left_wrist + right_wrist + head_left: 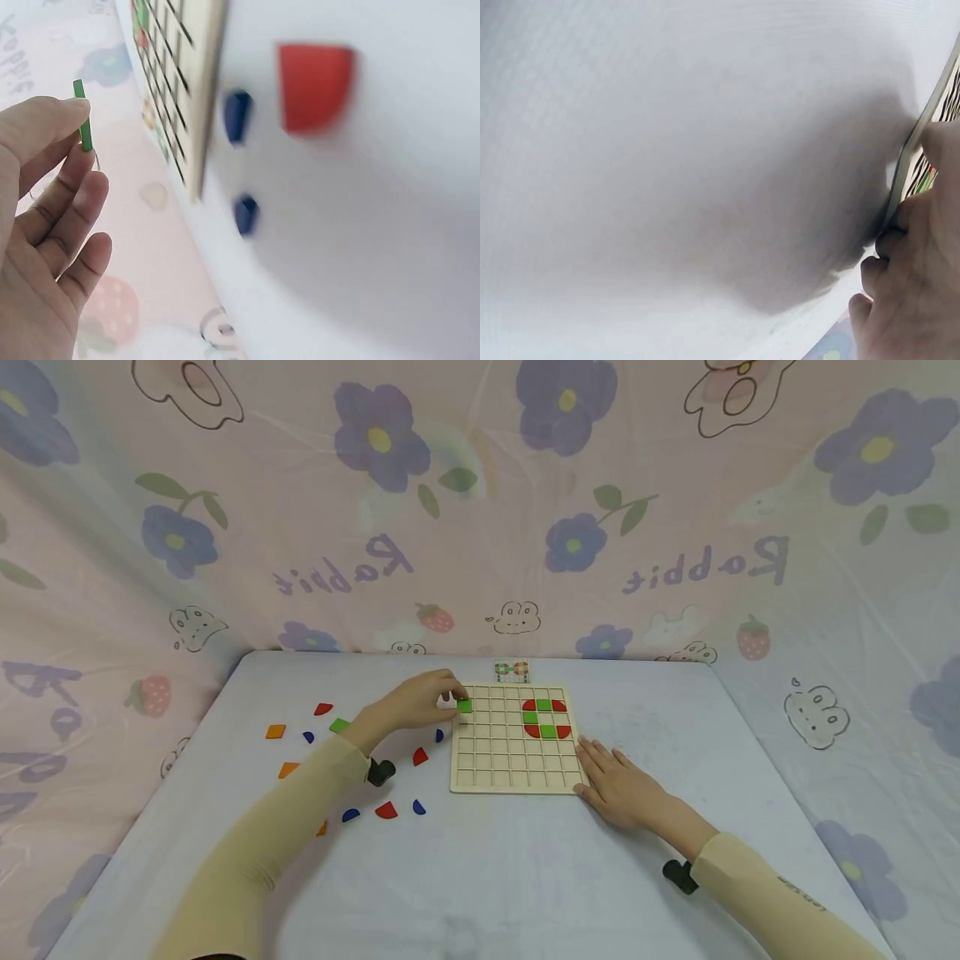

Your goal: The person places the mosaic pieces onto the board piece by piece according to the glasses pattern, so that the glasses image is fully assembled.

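Near the head frame's centre, a green piece (464, 706) is being pinched by the left hand (420, 700) at the upper left of the grid board (491, 762); the board's right edge is being touched by the outstretched right hand (622, 787); reversed "Rabbit" is being displayed twice on the cloth (480, 527), upper frame

Place: we see a draped-off nook, room type unclear.
Hanging cloth (487, 506): rabbit-and-flower print, 3 sides.
Table (487, 868): white-covered.
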`<act>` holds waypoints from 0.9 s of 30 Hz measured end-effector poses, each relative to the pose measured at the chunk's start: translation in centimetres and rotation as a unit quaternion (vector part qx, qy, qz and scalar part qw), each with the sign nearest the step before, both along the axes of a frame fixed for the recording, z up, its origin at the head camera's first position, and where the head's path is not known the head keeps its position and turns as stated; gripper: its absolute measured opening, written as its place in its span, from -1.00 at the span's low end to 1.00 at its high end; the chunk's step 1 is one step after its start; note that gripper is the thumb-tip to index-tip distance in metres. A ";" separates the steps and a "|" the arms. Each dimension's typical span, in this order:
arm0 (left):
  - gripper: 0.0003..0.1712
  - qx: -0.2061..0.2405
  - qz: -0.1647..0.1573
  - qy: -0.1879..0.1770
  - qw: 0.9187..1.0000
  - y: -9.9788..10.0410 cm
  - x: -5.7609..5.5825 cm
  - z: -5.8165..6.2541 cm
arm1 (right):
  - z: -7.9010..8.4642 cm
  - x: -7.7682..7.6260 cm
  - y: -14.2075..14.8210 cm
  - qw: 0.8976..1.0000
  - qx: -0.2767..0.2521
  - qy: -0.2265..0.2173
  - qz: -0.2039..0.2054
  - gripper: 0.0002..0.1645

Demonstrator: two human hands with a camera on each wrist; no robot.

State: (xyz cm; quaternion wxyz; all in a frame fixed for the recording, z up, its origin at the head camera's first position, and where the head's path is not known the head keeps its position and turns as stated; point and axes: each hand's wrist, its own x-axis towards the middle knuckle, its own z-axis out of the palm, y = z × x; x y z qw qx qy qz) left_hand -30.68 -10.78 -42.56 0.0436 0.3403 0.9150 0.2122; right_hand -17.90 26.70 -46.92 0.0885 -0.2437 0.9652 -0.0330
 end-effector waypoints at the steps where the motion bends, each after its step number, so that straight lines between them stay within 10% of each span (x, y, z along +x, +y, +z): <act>1: -0.69 0.003 -0.004 0.001 1.000 0.5 -0.1 0.1 | 0.0 0.0 0.0 1.000 -0.001 0.000 0.001 -0.15; 27: -0.62 0.009 -0.093 0.004 0.996 14.3 -2.0 -1.4 | -0.2 0.0 0.4 1.000 -0.005 0.002 0.007 -0.16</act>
